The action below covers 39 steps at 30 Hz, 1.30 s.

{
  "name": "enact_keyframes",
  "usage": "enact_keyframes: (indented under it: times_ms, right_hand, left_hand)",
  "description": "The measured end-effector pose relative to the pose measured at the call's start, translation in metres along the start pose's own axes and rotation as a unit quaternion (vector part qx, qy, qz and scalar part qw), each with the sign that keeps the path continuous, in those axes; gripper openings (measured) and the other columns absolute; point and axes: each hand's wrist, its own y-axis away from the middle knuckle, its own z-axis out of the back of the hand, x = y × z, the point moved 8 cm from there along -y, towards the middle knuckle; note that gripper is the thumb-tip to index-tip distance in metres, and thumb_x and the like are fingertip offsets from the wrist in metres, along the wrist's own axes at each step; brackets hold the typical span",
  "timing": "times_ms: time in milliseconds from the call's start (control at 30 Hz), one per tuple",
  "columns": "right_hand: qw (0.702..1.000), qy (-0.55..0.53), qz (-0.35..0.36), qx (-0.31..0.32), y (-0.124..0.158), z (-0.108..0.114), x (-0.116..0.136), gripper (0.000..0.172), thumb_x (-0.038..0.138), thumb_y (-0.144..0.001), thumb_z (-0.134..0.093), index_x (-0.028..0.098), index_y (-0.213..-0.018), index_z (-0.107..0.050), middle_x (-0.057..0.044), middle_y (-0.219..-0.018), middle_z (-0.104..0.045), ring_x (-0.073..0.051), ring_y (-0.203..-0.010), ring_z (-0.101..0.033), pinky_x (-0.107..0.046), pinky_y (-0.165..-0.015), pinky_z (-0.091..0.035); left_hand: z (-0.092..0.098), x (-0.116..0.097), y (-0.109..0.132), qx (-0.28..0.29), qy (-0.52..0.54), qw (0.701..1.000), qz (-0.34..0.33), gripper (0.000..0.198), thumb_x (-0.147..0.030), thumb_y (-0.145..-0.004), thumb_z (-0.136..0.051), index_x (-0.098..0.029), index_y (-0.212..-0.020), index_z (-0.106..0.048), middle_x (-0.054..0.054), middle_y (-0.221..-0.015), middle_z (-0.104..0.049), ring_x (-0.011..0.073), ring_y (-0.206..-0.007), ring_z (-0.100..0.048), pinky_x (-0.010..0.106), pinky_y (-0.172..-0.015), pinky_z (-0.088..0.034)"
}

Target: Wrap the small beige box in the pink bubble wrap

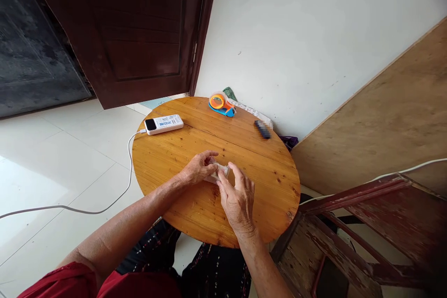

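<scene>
Both hands meet over the middle of a round wooden table [174, 149]. My left hand [199, 167] and my right hand [237, 198] pinch a small clear, whitish packet [220, 171] between their fingertips, holding it just above the tabletop. Most of the packet is hidden by the fingers, so I cannot make out what it is.
A white power bank [164, 124] with a white cable [104, 205] lies at the table's left back edge. An orange and blue tape dispenser [220, 104], a printed strip [251, 111] and a small dark object [262, 129] lie at the back. A worn red wooden chair [356, 237] stands to the right.
</scene>
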Motion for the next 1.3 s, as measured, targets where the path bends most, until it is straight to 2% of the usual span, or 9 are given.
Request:
enact_keyframes:
  times_ms: [233,333,467,533,633,733,967,1133,1300]
  right_hand:
    - [1.000,-0.029,0.008,0.005,-0.005,0.001,0.004,0.025,0.014,-0.091,-0.058,0.024,-0.112,-0.067,-0.011,-0.120,-0.065,-0.028,-0.121,-0.055,-0.043,-0.094,-0.043]
    - [0.995,-0.096,-0.020,0.003,-0.004,0.000,-0.005,0.027,0.019,-0.089,-0.062,0.023,-0.115,-0.063,-0.012,-0.125,-0.063,-0.029,-0.119,-0.057,-0.045,-0.096,-0.045]
    - [0.968,-0.225,-0.097,0.046,-0.007,-0.012,-0.034,0.071,0.031,-0.079,-0.072,0.021,-0.142,-0.041,-0.017,-0.144,-0.049,-0.032,-0.132,-0.048,-0.051,-0.105,-0.044]
    - [0.952,-0.266,-0.116,0.095,-0.009,-0.021,-0.044,0.083,0.031,-0.077,-0.072,0.022,-0.148,-0.032,-0.017,-0.146,-0.047,-0.031,-0.134,-0.047,-0.052,-0.106,-0.043]
    - [0.938,-0.299,-0.120,0.127,-0.012,-0.027,-0.048,0.074,0.026,-0.078,-0.069,0.023,-0.145,-0.038,-0.011,-0.128,-0.062,-0.027,-0.119,-0.059,-0.050,-0.103,-0.046]
    - [0.944,-0.293,-0.111,0.108,-0.013,-0.025,-0.045,0.060,0.023,-0.080,-0.065,0.023,-0.137,-0.047,-0.008,-0.113,-0.067,-0.025,-0.107,-0.063,-0.047,-0.098,-0.049]
    - [0.954,-0.274,-0.079,0.091,-0.018,-0.027,-0.041,0.050,0.020,-0.083,-0.061,0.022,-0.132,-0.050,-0.010,-0.113,-0.067,-0.026,-0.105,-0.063,-0.046,-0.095,-0.050]
    - [0.950,-0.292,-0.060,0.092,-0.021,-0.027,-0.040,0.038,0.020,-0.085,-0.059,0.025,-0.123,-0.057,-0.008,-0.114,-0.066,-0.025,-0.107,-0.062,-0.043,-0.096,-0.050]
    - [0.973,-0.218,-0.011,0.073,-0.020,-0.019,-0.028,0.025,0.021,-0.090,-0.054,0.024,-0.112,-0.065,-0.009,-0.112,-0.065,-0.025,-0.103,-0.062,-0.041,-0.091,-0.049]
  left_hand:
    - [0.000,0.003,-0.005,-0.010,-0.036,0.999,-0.024,0.043,-0.020,-0.077,-0.060,-0.011,-0.120,-0.059,-0.004,-0.075,-0.053,0.0099,-0.067,-0.050,0.023,-0.066,-0.042]
    - [-0.001,0.003,-0.004,-0.006,-0.034,0.999,-0.022,0.045,-0.022,-0.077,-0.061,-0.011,-0.120,-0.059,-0.002,-0.079,-0.054,0.0103,-0.069,-0.051,0.023,-0.067,-0.042]
    - [-0.001,0.001,-0.002,-0.003,-0.040,0.999,-0.017,0.045,-0.023,-0.077,-0.060,-0.012,-0.121,-0.059,-0.002,-0.080,-0.054,0.0108,-0.070,-0.050,0.023,-0.065,-0.041]
    - [-0.001,0.001,-0.002,-0.004,-0.039,0.999,-0.017,0.045,-0.023,-0.076,-0.060,-0.012,-0.120,-0.060,-0.002,-0.080,-0.054,0.0109,-0.069,-0.051,0.023,-0.065,-0.042]
    - [0.000,0.001,-0.002,-0.007,-0.039,0.999,-0.018,0.043,-0.023,-0.076,-0.061,-0.013,-0.118,-0.061,-0.002,-0.079,-0.055,0.0112,-0.069,-0.052,0.023,-0.066,-0.042]
    - [-0.001,-0.003,-0.001,-0.009,-0.064,0.998,-0.020,0.041,-0.021,-0.077,-0.059,-0.013,-0.117,-0.062,-0.001,-0.079,-0.056,0.0116,-0.069,-0.051,0.023,-0.066,-0.043]
    - [0.008,-0.022,0.006,-0.099,-0.245,0.964,-0.033,0.037,-0.019,-0.078,-0.060,-0.015,-0.113,-0.069,0.005,-0.093,-0.066,0.0168,-0.078,-0.056,0.030,-0.081,-0.047]
    - [0.009,-0.020,0.006,-0.093,-0.243,0.965,-0.016,0.035,-0.023,-0.079,-0.060,-0.015,-0.112,-0.069,0.006,-0.093,-0.067,0.0176,-0.080,-0.058,0.030,-0.081,-0.048]
    - [0.010,-0.014,0.004,-0.086,-0.224,0.971,-0.020,0.037,-0.026,-0.079,-0.060,-0.016,-0.114,-0.068,0.002,-0.086,-0.065,0.0147,-0.074,-0.055,0.027,-0.075,-0.047]
